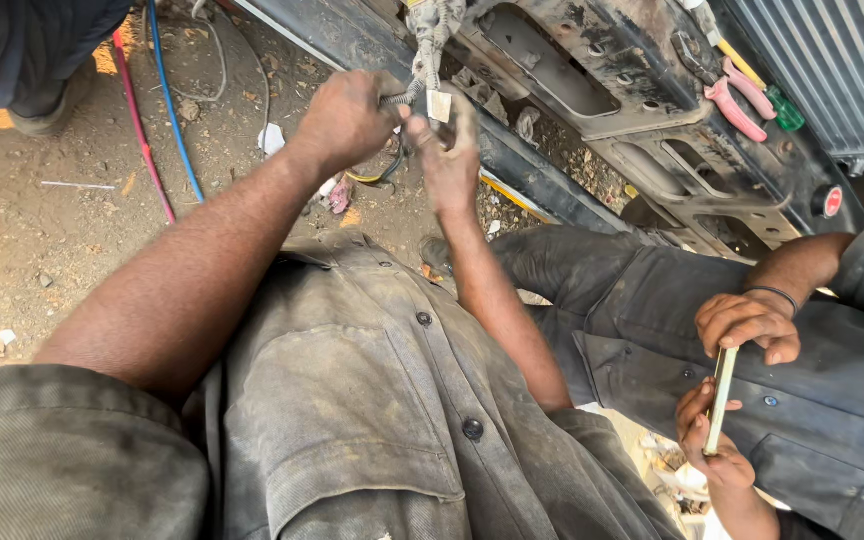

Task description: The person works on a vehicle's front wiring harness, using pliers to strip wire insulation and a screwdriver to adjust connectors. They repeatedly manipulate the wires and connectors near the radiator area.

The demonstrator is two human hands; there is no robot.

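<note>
Head view: both hands (402,130) tight against frame edge (542,185)

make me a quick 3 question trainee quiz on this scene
1. True or false: both of the person's hands, left hand and right hand, are on the wire bundle.
2. Which tool lies on the metal frame at upper right? A) hammer B) pink pliers C) saw
3. Fill in: the co-worker's hands hold a thin pale ____.

Key: 1 true; 2 B; 3 strip
</note>
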